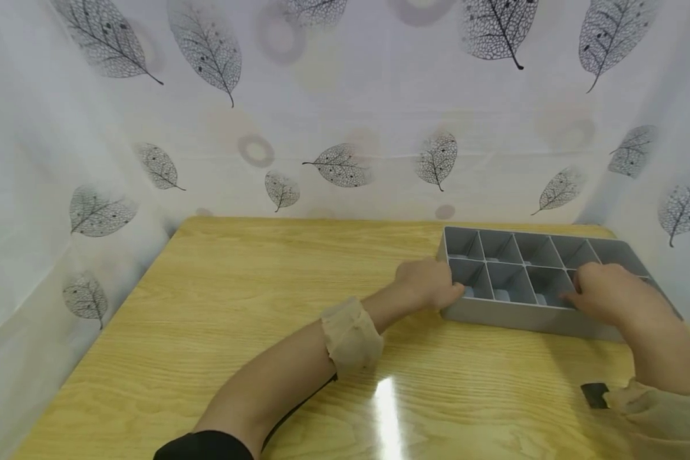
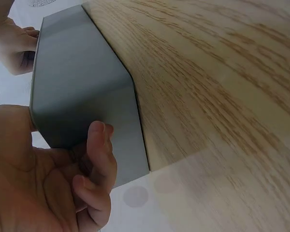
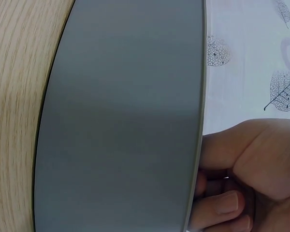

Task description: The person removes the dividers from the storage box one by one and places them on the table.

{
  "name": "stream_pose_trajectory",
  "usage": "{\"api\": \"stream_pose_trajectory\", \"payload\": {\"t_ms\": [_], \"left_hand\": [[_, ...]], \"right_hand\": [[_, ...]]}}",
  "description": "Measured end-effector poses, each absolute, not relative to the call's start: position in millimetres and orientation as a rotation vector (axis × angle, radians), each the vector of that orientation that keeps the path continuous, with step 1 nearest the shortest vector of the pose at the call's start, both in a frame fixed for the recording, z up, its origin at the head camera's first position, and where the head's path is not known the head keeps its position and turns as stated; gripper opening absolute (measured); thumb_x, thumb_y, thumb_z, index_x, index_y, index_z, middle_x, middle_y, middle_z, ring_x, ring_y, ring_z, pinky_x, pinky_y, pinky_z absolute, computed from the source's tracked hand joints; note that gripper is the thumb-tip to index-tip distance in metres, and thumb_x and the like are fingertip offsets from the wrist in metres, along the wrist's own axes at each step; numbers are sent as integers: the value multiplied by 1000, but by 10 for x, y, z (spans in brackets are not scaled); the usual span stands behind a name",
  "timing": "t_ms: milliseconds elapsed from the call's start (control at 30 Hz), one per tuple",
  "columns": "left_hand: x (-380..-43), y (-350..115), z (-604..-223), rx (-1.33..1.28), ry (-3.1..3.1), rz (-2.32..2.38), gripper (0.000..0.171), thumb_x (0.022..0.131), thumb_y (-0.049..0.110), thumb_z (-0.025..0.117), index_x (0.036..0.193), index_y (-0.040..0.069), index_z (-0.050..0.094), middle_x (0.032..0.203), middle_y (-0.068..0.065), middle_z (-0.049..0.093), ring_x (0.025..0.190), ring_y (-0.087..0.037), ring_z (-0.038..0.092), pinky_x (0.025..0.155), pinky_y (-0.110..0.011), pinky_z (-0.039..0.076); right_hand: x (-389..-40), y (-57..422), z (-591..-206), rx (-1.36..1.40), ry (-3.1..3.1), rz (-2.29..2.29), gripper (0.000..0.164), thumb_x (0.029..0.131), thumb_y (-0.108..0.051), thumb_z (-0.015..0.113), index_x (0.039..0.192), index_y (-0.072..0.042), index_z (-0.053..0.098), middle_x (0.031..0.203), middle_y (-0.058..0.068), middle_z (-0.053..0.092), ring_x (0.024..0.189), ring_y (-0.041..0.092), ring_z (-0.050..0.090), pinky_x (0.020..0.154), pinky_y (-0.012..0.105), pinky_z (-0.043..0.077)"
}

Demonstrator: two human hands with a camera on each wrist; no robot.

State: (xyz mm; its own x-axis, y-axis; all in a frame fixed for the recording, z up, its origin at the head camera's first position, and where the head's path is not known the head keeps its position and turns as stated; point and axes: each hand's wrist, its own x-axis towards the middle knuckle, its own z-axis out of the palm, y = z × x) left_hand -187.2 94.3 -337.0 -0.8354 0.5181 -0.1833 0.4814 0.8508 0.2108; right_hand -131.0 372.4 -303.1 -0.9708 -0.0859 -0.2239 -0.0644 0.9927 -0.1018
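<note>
A grey divided storage box (image 1: 529, 313) with two rows of compartments stands at the right of the wooden table. At its left end my left hand (image 1: 428, 285) grips the box, thumb over the rim. In the left wrist view the fingers (image 2: 100, 150) bend along the outside of the end wall. Farther right, my right hand (image 1: 612, 295) holds the front part of the box from above, over a compartment. The right wrist view shows its curled fingers (image 3: 217, 210) at the rim, beside the long grey wall; part of its hold is hidden behind that rim.
The wood-grain table (image 1: 253, 281) extends to the left of the box. A white curtain (image 1: 356, 96) with leaf prints hangs behind the table and along both sides. A small black piece (image 1: 595, 395) shows beside the right wrist's beige wrap (image 1: 661, 415).
</note>
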Motion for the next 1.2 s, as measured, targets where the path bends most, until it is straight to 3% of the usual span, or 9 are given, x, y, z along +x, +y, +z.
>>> {"api": "stream_pose_trajectory", "payload": {"t_ms": [167,400,633,833,1000,1200], "left_hand": [[-1865,928,-3386,780,2776,236,43,98,42,41,64,20,53,74,4,59,61,-11,52,55,-31,45],[-1835,831,-3382,777,2779,187,45,101,39,37,65,20,55,76,4,60,65,-11,55,54,-34,46],[-1802,628,-3403,871,2769,-122,32,98,21,44,66,21,52,71,4,50,61,-12,41,47,-33,39],[-1647,233,-3368,900,2794,-266,40,99,18,46,59,20,40,60,2,37,52,-11,32,38,-29,30],[-1485,-287,-3352,850,2885,-311,46,99,19,44,54,20,33,56,4,31,49,-12,30,35,-30,31],[-1329,-782,-3325,684,2940,-133,50,103,25,40,54,19,32,54,4,27,50,-11,23,39,-28,24]], "right_hand": [[-1290,3688,-3028,-117,2909,-147,34,93,-21,66,64,-12,51,65,4,49,62,21,46,59,41,42],[-1287,3585,-3022,-183,2919,-128,33,93,-18,65,64,-12,52,64,3,49,60,20,46,57,40,43],[-1268,3319,-3088,-215,2943,-115,23,92,-10,58,69,-8,59,65,4,54,60,21,48,53,42,43],[-1199,3016,-3195,-360,3064,-133,34,95,-15,57,62,-13,50,58,0,46,52,16,42,49,35,38],[-1189,2703,-3284,-606,3147,-240,40,100,-28,60,64,-19,45,57,-6,39,51,9,36,53,29,34],[-1124,2482,-3318,-860,3226,-473,24,95,-27,68,74,-21,60,66,-14,49,60,1,42,63,28,47]]}}
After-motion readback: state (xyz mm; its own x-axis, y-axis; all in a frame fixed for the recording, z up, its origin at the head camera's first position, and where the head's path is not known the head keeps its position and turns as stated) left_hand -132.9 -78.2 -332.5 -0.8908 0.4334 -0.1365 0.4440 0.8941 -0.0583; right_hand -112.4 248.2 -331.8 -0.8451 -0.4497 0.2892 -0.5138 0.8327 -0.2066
